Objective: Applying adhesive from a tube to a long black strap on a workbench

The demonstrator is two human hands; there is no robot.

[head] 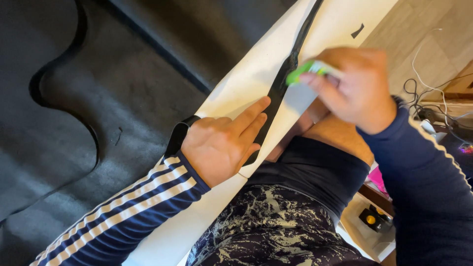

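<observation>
On the white board, our left hand, fingers flat and released, pins the black strip; our right hand grasps a green tool at the strip's edge; a slip could nick those fingers.

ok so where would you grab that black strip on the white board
Grip the black strip at its lower end near the left hand, coming from the dark mat's side. It lies flat along the white board, and the right hand with the green tool crowds its upper part.
</observation>
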